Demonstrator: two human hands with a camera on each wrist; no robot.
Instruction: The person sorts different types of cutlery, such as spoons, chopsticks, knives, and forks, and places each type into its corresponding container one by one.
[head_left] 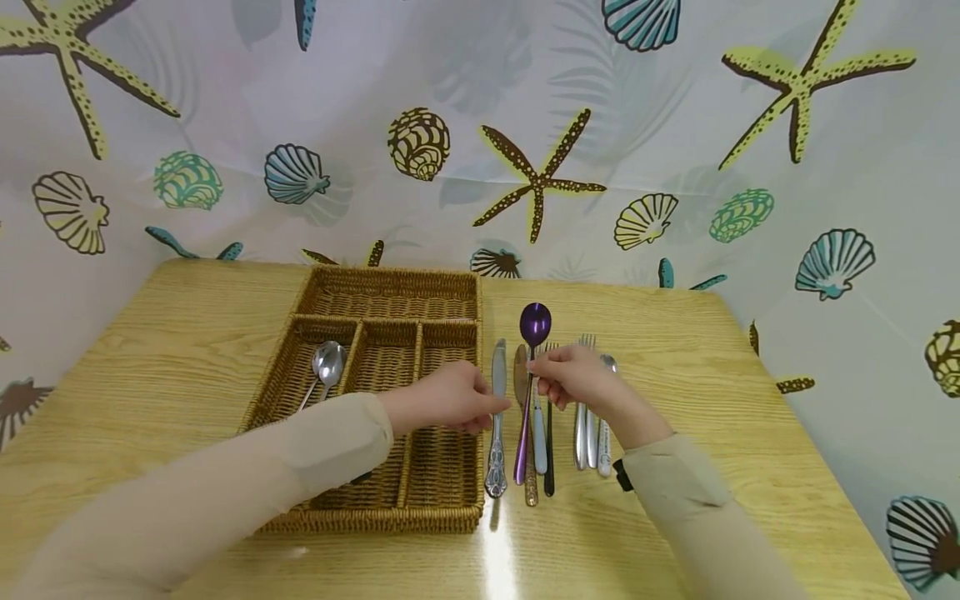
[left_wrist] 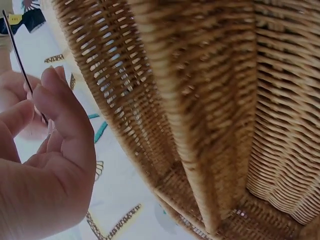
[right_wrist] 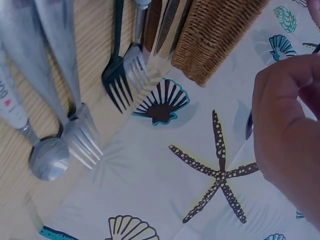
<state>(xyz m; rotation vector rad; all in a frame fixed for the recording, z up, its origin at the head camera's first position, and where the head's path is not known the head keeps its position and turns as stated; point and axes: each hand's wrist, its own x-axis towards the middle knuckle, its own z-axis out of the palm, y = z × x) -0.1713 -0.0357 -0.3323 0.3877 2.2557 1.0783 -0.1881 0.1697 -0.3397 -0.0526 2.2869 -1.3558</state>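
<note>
In the head view my right hand (head_left: 573,375) pinches a purple spoon (head_left: 536,323) near its neck, bowl pointing to the far side. My left hand (head_left: 457,398) hovers over the basket's right edge and a silver knife (head_left: 497,450), thumb and fingertips just left of the purple handle. The left wrist view shows the thin handle (left_wrist: 19,57) beyond the left thumb and index fingertips. A brown knife, a blue-handled fork (head_left: 540,450) and a black fork (right_wrist: 117,80) lie beneath the spoon. In the right wrist view my right hand (right_wrist: 287,115) hides most of the spoon.
A divided wicker basket (head_left: 482,521) stands left of the cutlery, with two silver spoons (head_left: 330,364) in its left compartment. Silver forks (right_wrist: 82,135) and a spoon with a printed white handle (right_wrist: 49,159) lie on the right. A shell-patterned cloth (head_left: 450,83) hangs behind the wooden table (head_left: 187,350).
</note>
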